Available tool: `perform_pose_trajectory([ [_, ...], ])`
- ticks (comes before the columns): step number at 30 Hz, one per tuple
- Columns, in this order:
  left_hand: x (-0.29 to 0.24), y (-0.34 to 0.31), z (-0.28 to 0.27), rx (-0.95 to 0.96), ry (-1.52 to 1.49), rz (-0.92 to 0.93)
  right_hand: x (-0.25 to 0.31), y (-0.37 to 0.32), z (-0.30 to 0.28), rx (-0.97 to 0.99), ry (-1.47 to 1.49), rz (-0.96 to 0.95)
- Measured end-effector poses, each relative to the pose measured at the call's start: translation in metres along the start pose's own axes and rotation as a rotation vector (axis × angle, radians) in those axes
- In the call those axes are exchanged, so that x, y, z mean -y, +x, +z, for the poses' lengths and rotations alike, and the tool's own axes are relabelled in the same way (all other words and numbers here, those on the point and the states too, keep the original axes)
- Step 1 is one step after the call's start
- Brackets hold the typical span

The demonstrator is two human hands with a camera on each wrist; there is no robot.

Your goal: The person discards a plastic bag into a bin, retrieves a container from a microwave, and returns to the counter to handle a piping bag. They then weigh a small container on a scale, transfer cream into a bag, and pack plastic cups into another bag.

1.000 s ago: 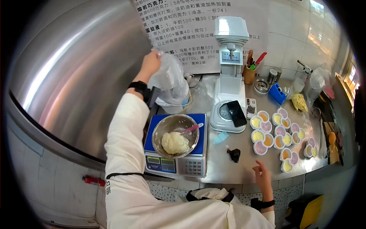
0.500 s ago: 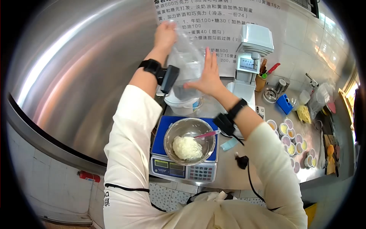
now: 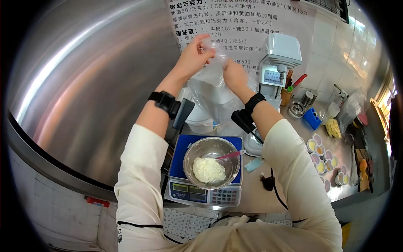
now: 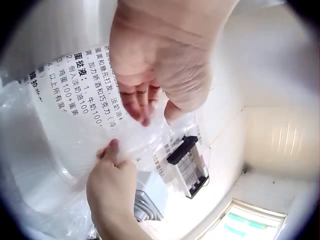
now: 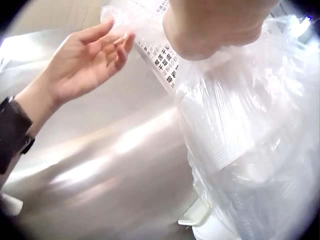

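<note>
A clear plastic bag (image 3: 210, 94) hangs high before the wall poster, with a pale ribbed stack (image 5: 212, 130) inside it. At its gathered top, my left hand (image 3: 193, 56) pinches the thin film between curled fingers and thumb. Just below and to the right, my right hand (image 3: 236, 76) grips the bag's neck, its fingers curled in. The left wrist view shows that right hand (image 4: 112, 187) with its thumb on the film. Beneath the bag stands a white bucket (image 3: 200, 122), partly covered by it.
A steel bowl (image 3: 212, 148) with a soft white mass (image 3: 208, 170) and a pink-handled utensil (image 3: 231, 155) sits on a blue scale (image 3: 178, 168). A white machine (image 3: 283, 49) stands right of the hands. Several filled cups (image 3: 317, 145) lie farther right; a steel panel (image 3: 84, 92) borders the left.
My right hand has come up from the counter's front to the bag and now grips its neck. My left hand has lifted the bag up and rightward from over the bucket.
</note>
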State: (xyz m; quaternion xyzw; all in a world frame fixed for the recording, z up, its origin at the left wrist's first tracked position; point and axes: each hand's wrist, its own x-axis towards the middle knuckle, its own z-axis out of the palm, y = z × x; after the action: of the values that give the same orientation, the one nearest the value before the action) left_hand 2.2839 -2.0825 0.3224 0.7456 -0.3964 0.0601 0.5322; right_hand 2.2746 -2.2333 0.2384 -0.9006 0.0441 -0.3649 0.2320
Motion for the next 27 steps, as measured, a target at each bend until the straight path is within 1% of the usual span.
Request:
perform_pose_trajectory([
  [1,0.0,-0.005,-0.002,-0.018,-0.05,0.054,-0.003,0.005,-0.005,-0.086,-0.006,0.03],
  [2,0.0,-0.013,-0.006,-0.02,-0.051,0.058,-0.006,0.009,-0.012,-0.172,-0.012,0.061],
  [3,0.002,-0.022,-0.013,0.009,-0.046,-0.005,-0.004,0.012,-0.023,-0.175,-0.012,0.057],
  [4,0.002,-0.029,-0.019,0.038,-0.038,-0.067,-0.002,0.017,-0.036,-0.245,-0.005,0.074],
  [5,0.002,-0.033,-0.024,0.036,-0.035,-0.063,0.002,0.019,-0.052,-0.316,0.002,0.093],
  [6,0.002,-0.039,-0.027,0.075,0.036,-0.026,0.007,0.019,-0.069,-0.317,0.004,0.091],
  [7,0.002,-0.045,-0.027,0.114,0.108,0.009,0.011,0.017,-0.087,-0.321,0.037,-0.056],
  [8,-0.013,-0.054,-0.024,0.111,0.108,0.009,0.018,0.015,-0.106,-0.323,0.068,-0.204],
  [9,-0.038,-0.063,-0.02,0.11,0.158,0.041,0.027,0.011,-0.124,-0.32,0.067,-0.209],
  [11,-0.07,-0.073,-0.008,0.097,0.199,0.069,0.045,-0.004,-0.161,-0.346,0.046,-0.445],
  [12,-0.08,-0.073,-0.001,0.06,0.296,0.205,0.055,-0.011,-0.178,-0.338,0.043,-0.458],
  [13,-0.092,-0.076,0.006,0.023,0.398,0.337,0.066,-0.019,-0.195,-0.311,0.133,-0.521],
  [14,-0.115,-0.083,0.015,0.009,0.4,0.333,0.077,-0.027,-0.211,-0.284,0.227,-0.583],
  [15,-0.145,-0.093,0.023,0.026,0.331,0.352,0.089,-0.04,-0.23,-0.276,0.237,-0.592],
  [16,-0.169,-0.104,0.03,0.045,0.268,0.37,0.102,-0.054,-0.249,-0.175,0.433,-0.599],
  [17,-0.183,-0.113,0.032,0.04,0.287,0.364,0.111,-0.064,-0.26,-0.076,0.632,-0.602],
  [18,-0.196,-0.121,0.033,0.009,0.267,0.335,0.118,-0.07,-0.264,-0.083,0.655,-0.605],
  [19,-0.211,-0.13,0.034,-0.022,0.248,0.312,0.125,-0.075,-0.268,-0.149,0.735,-0.749],
  [20,-0.228,-0.146,0.04,-0.007,0.112,0.258,0.133,-0.08,-0.272,-0.217,0.807,-0.897],
  [22,-0.235,-0.183,0.044,-0.138,0.092,0.101,0.145,-0.098,-0.263,-0.095,0.936,-0.8],
  [23,-0.242,-0.203,0.042,-0.055,0.01,0.009,0.152,-0.11,-0.256,-0.014,1.032,-0.875],
  [24,-0.243,-0.226,0.034,0.003,0.138,-0.043,0.159,-0.125,-0.252,0.073,1.131,-0.943],
  [25,-0.237,-0.255,0.036,0.002,0.057,-0.06,0.166,-0.145,-0.261,0.192,1.103,-0.972],
  [26,-0.233,-0.288,0.033,0.046,0.112,-0.097,0.174,-0.157,-0.255,0.246,0.953,-1.078],
  [27,-0.223,-0.326,0.031,-0.03,0.105,-0.145,0.185,-0.178,-0.248,0.228,0.942,-1.132],
])
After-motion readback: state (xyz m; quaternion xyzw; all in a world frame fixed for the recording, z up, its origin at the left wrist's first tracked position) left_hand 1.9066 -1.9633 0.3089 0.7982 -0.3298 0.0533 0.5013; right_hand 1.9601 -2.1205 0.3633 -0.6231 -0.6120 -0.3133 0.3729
